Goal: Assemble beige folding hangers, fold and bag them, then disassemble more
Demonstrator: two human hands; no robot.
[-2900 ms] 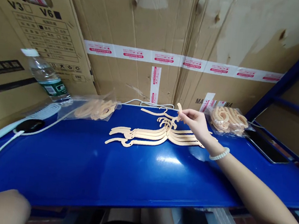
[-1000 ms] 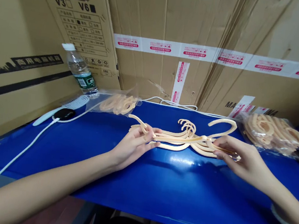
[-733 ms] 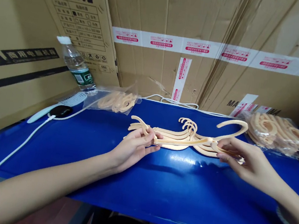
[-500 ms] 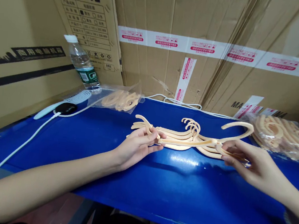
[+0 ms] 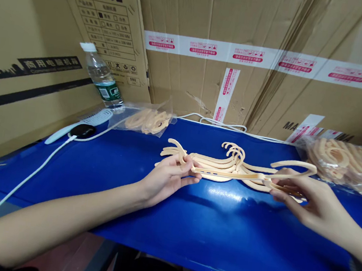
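A peach-coloured plastic clothes hanger is held up between both hands, seen nearly edge-on. My left hand pinches its left end, where a short curved piece sticks up beside the thumb. My right hand is closed round its right-hand part, and the hanger's large hook curves above those fingers. Just behind lies a row of similar hangers on the blue table, their hooks pointing up and left. The held hanger partly hides them.
Clear bags hold more peach hanger parts: one bag at back left, a fuller bag at back right. A water bottle, a pale hairbrush and a black round object with a white cable stand left. Cardboard boxes wall the back.
The hanger has turned in my hands, so its hook tips lower and further right, and slots now show along its bar. My left hand keeps its pinch.
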